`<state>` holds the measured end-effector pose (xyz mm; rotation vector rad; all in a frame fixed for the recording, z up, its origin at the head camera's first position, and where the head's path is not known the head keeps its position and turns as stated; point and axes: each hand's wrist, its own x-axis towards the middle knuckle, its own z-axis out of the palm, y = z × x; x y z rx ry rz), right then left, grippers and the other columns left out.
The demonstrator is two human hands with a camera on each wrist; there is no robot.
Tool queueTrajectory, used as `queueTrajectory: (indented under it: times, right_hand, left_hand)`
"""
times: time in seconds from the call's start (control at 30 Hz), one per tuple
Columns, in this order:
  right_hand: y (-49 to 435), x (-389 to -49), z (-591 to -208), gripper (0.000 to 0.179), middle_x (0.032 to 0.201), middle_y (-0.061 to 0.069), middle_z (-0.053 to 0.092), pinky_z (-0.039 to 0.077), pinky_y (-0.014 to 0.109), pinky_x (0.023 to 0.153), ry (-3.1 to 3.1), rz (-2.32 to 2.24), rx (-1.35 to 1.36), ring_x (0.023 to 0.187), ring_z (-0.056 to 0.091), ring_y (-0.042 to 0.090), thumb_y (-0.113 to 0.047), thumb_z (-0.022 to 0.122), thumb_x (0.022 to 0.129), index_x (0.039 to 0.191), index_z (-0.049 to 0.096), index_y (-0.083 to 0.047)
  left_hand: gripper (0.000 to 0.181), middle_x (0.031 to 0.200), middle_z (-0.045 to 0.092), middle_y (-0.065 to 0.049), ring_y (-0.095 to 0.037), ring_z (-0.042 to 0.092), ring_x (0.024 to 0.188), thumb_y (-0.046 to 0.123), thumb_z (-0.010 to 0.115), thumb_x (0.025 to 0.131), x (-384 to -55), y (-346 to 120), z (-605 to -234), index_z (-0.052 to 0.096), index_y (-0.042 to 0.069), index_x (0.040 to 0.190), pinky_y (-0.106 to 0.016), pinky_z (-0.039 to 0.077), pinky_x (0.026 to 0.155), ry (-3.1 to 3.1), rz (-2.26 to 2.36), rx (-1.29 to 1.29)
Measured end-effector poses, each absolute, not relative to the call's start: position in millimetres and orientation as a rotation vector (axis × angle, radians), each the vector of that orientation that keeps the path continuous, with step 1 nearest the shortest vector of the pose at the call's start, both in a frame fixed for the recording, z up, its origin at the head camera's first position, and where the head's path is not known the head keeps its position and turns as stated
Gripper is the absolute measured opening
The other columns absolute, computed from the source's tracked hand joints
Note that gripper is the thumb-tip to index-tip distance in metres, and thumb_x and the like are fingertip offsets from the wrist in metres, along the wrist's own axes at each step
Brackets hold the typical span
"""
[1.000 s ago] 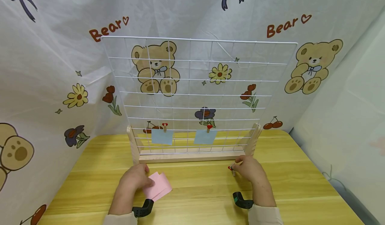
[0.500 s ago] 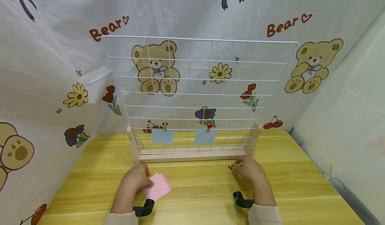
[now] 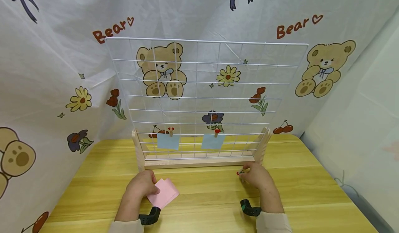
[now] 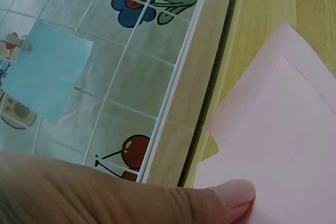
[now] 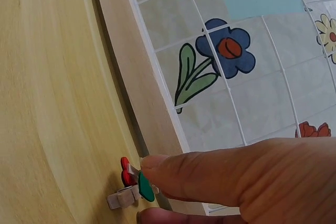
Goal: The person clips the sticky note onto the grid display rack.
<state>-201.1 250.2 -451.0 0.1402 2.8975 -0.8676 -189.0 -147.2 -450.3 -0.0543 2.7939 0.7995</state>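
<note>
My left hand [image 3: 141,185] pinches a small stack of pink paper sheets [image 3: 164,192] over the table, thumb on top. In the left wrist view the thumb lies across the lower edge of the pink sheets [image 4: 283,145]. At the right, my right hand [image 3: 257,176] holds small wooden clothespins between thumb and fingers, close to the rack's base. The right wrist view shows a red-topped clothespin [image 5: 126,172] and a green decoration [image 5: 146,186] at the fingertips; the clothespins overlap and are partly hidden.
A white wire grid rack [image 3: 196,98] stands in a wooden base [image 3: 199,162]. Two blue paper sheets [image 3: 168,141] hang low on it, each under a red-topped clothespin [image 3: 216,132]. Behind is a white cloth printed with bears. The wooden table [image 3: 205,198] extends around the hands.
My right hand has shifted very slightly left and now covers more of the clothespins. The left hand and pink sheets have barely moved.
</note>
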Motion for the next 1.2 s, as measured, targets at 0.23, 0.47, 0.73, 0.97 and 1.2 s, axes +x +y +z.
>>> queueTrajectory:
  times: [0.23, 0.47, 0.73, 0.97, 1.2]
  right_hand:
    - [248.8, -201.9, -452.8, 0.033, 0.106, 0.017, 0.073, 0.046, 0.034, 0.063, 2.918, -0.834, 0.143, 0.079, 0.059, 0.025, -0.019, 0.079, 0.088, 0.113, 0.069, -0.001]
    - [245.6, -203.3, -453.2, 0.040, 0.106, 0.020, 0.074, 0.054, 0.047, 0.075, 2.953, -0.814, 0.108, 0.085, 0.064, 0.027, -0.018, 0.079, 0.088, 0.120, 0.068, 0.002]
    - [244.2, -202.6, -456.6, 0.040, 0.112, 0.023, 0.073, 0.055, 0.056, 0.084, 2.987, -0.814, 0.070, 0.097, 0.069, 0.036, -0.015, 0.079, 0.087, 0.121, 0.069, 0.002]
    - [246.0, -204.2, -460.9, 0.031, 0.097, 0.015, 0.075, 0.053, 0.050, 0.076, 2.997, -0.804, 0.112, 0.081, 0.064, 0.028, -0.015, 0.076, 0.089, 0.116, 0.070, 0.000]
    - [246.3, -205.7, -460.7, 0.026, 0.087, 0.008, 0.072, 0.050, 0.043, 0.071, 2.979, -0.816, 0.151, 0.074, 0.059, 0.024, -0.014, 0.075, 0.090, 0.112, 0.069, -0.001]
  left_hand:
    - [0.030, 0.075, 0.059, -0.006, -0.020, 0.055, 0.067, 0.007, 0.089, 0.073, -189.1, -146.4, -449.5, 0.060, 0.006, 0.082, -0.029, 0.041, 0.058, 2.786, 0.792, -0.060]
    - [0.030, 0.075, 0.059, -0.005, -0.020, 0.055, 0.067, 0.008, 0.089, 0.073, -189.3, -145.5, -449.6, 0.060, 0.006, 0.083, -0.029, 0.041, 0.058, 2.780, 0.793, -0.047]
    - [0.030, 0.073, 0.057, -0.005, -0.020, 0.054, 0.067, 0.008, 0.089, 0.074, -188.7, -146.9, -449.8, 0.059, 0.007, 0.080, -0.028, 0.040, 0.058, 2.772, 0.802, -0.038]
    - [0.025, 0.071, 0.056, -0.006, -0.019, 0.052, 0.064, 0.007, 0.083, 0.079, -188.8, -148.2, -449.9, 0.058, 0.007, 0.077, -0.027, 0.039, 0.056, 2.762, 0.812, -0.032]
    - [0.021, 0.071, 0.056, -0.005, -0.019, 0.052, 0.065, 0.008, 0.080, 0.083, -188.1, -149.3, -446.5, 0.060, 0.006, 0.077, -0.028, 0.040, 0.058, 2.791, 0.776, 0.018]
